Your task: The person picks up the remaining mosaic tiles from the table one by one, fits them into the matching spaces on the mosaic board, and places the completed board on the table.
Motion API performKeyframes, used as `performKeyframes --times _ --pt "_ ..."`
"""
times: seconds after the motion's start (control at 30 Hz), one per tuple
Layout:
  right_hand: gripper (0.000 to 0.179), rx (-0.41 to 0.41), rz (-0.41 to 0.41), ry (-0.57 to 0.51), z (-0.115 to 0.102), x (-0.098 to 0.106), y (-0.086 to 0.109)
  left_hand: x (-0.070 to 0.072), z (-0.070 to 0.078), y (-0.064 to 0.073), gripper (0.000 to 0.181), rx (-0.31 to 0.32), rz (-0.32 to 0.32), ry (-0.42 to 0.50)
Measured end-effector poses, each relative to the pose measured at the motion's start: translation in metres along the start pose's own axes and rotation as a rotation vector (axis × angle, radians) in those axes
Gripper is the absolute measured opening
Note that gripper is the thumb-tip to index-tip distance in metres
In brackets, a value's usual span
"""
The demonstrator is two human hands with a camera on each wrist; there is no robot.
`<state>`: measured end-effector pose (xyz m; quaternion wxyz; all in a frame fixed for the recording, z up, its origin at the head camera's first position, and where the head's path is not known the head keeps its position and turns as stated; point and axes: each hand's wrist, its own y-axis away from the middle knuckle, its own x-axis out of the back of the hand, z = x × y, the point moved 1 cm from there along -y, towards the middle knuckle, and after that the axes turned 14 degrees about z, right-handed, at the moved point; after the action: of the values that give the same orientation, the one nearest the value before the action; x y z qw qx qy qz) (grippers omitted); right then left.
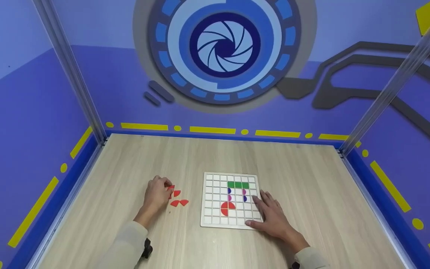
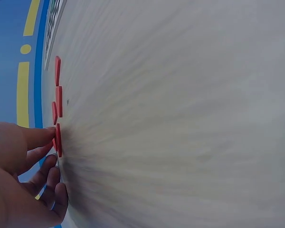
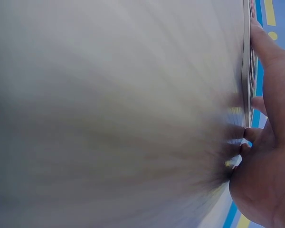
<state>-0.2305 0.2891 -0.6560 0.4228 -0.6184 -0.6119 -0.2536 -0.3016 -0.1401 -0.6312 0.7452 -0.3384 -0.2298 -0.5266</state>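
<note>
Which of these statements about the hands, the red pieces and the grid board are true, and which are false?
1. The left hand touches a red piece beside the board. True.
2. The right hand is lifted clear off the grid board. False: it rests on the board's right edge.
3. A green bar lies on the board. True.
4. All the red pieces are on the board. False: several loose red pieces lie on the table left of it.
5. The board sits on a wooden table. True.
</note>
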Motion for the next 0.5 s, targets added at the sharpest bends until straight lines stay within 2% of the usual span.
performKeyframes --times 0.2,0.37,0.5 --pt "0.104 -0.003 0.003 0.004 0.0 -0.001 0.0 0.0 -0.001 0.0 0.015 0.028 -0.006 0.043" --pt "0.103 0.011 0.007 -0.008 -0.001 0.001 0.0 0.001 0.002 0.0 0.011 0.012 0.002 0.09" --pt "0.104 0.012 0.01 -0.001 -0.001 0.001 -0.001 0.002 0.01 0.0 0.007 -0.01 -0.003 0.12"
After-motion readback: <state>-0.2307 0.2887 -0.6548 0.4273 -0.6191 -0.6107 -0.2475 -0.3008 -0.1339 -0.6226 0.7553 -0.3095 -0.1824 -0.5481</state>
